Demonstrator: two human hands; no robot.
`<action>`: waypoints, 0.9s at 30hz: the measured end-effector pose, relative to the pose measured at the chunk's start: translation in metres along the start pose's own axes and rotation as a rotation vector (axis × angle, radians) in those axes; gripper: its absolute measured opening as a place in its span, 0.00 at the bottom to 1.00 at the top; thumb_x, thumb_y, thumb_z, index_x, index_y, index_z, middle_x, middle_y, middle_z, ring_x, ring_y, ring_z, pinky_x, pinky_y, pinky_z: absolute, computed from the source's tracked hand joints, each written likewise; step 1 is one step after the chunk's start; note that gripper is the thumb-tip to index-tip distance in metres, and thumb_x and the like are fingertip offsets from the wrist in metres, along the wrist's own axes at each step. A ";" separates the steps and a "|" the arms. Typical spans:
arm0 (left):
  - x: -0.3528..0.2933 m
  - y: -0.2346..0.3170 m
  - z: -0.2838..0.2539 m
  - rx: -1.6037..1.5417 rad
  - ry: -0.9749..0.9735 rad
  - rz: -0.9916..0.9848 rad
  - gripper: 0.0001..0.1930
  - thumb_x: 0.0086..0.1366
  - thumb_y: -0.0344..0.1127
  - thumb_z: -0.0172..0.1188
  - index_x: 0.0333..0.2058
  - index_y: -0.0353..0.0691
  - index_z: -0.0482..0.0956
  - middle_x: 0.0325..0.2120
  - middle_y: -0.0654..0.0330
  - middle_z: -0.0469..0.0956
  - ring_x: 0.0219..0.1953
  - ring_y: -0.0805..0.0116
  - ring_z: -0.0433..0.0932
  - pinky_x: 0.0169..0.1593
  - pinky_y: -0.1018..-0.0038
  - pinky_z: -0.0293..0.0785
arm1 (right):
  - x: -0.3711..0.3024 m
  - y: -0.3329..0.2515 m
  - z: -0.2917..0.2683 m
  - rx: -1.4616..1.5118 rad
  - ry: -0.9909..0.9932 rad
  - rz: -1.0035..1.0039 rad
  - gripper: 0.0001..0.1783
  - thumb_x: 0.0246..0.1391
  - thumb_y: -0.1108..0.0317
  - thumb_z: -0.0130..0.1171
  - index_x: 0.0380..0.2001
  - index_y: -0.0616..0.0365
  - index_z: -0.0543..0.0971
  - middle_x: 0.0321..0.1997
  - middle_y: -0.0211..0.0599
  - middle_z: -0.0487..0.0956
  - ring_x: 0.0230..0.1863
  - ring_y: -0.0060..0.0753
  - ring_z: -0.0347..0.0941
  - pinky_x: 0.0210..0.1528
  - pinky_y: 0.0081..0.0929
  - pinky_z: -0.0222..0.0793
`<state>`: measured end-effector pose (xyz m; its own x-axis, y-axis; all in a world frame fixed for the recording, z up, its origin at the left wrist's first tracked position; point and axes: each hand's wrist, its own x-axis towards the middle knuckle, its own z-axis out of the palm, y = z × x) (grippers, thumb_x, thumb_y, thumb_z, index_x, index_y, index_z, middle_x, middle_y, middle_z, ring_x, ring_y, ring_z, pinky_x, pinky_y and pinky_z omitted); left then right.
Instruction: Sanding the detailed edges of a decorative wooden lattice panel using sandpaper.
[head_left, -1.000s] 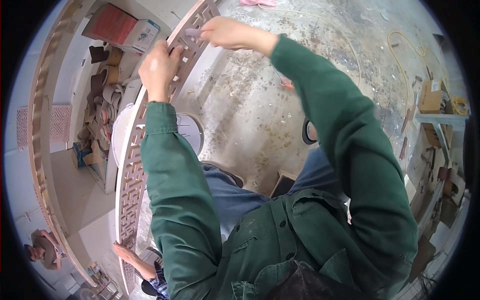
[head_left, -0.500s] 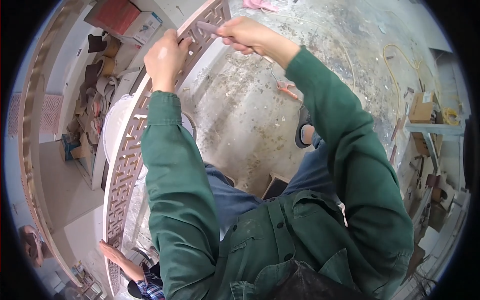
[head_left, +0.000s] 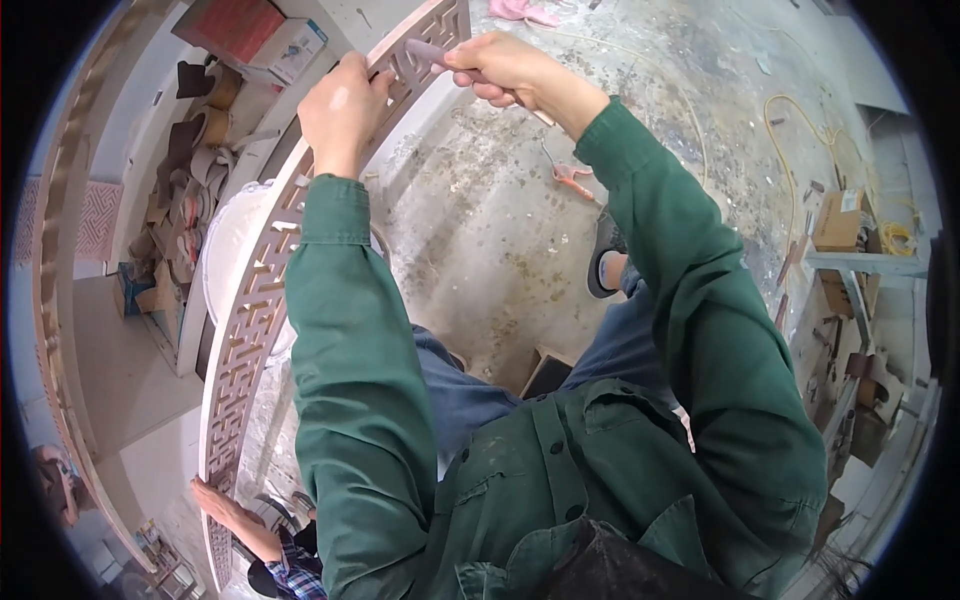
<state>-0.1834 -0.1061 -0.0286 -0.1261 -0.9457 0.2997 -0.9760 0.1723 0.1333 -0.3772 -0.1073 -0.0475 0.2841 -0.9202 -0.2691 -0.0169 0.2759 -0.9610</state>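
Note:
A long, pale pinkish lattice panel (head_left: 245,345) with cut-out fretwork stands in front of me, bending from the top middle to the lower left. Near its upper end my left hand (head_left: 342,110) is closed over the panel's edge, its back toward me. My right hand (head_left: 512,68) grips a slim grey-brown stick (head_left: 424,50) with a rounded end, perhaps a sanding stick. The stick's tip lies against the fretwork, just right of my left hand; whether it enters a cut-out I cannot tell. Another person's hand (head_left: 228,508) rests on the panel's lower end.
Behind the panel are a white round tub (head_left: 228,250) and a shelf crowded with brown abrasive rolls (head_left: 190,145). Orange-handled pliers (head_left: 574,182) and a yellow hose (head_left: 790,100) lie on the stained floor. A cardboard box (head_left: 842,220) stands by a metal frame at the right.
The panel's upper end and both my hands have shifted slightly to the right, the stick with them. The panel's lower end and the other person's hand have moved a little left.

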 end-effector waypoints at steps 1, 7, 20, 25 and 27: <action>0.000 0.000 0.002 0.011 0.032 -0.002 0.17 0.56 0.51 0.58 0.31 0.41 0.75 0.27 0.53 0.80 0.33 0.51 0.79 0.36 0.59 0.72 | 0.005 0.002 -0.002 0.060 -0.034 0.021 0.14 0.61 0.65 0.48 0.43 0.63 0.76 0.20 0.24 0.68 0.09 0.11 0.51 0.07 0.16 0.40; 0.007 0.011 0.004 0.001 0.034 0.037 0.16 0.56 0.49 0.58 0.31 0.41 0.76 0.27 0.52 0.81 0.33 0.51 0.79 0.36 0.59 0.73 | 0.038 0.002 0.006 0.005 0.089 0.033 0.10 0.60 0.65 0.50 0.36 0.61 0.75 0.19 0.25 0.69 0.10 0.12 0.53 0.08 0.17 0.42; 0.006 0.008 0.009 -0.023 0.046 0.036 0.17 0.56 0.52 0.59 0.31 0.42 0.75 0.27 0.52 0.80 0.33 0.50 0.79 0.35 0.60 0.72 | 0.053 0.005 0.005 -0.086 0.121 0.036 0.12 0.59 0.63 0.51 0.29 0.61 0.74 0.19 0.28 0.69 0.08 0.17 0.51 0.09 0.23 0.43; 0.004 -0.003 0.009 0.006 0.056 0.032 0.18 0.57 0.52 0.58 0.31 0.42 0.74 0.26 0.52 0.80 0.33 0.49 0.78 0.35 0.60 0.72 | 0.027 0.032 -0.013 -0.490 0.109 -0.154 0.15 0.59 0.59 0.52 0.32 0.62 0.77 0.18 0.29 0.70 0.08 0.20 0.56 0.09 0.24 0.48; 0.004 -0.006 0.007 0.017 0.078 0.046 0.19 0.57 0.53 0.58 0.30 0.41 0.74 0.26 0.52 0.80 0.33 0.49 0.78 0.35 0.60 0.72 | -0.013 0.026 -0.021 -0.659 0.087 -0.107 0.17 0.59 0.57 0.50 0.36 0.63 0.77 0.19 0.28 0.72 0.10 0.20 0.59 0.11 0.23 0.52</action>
<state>-0.1795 -0.1131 -0.0342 -0.1573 -0.9122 0.3783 -0.9725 0.2097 0.1013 -0.4010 -0.0943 -0.0706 0.2387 -0.9598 -0.1476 -0.5826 -0.0200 -0.8125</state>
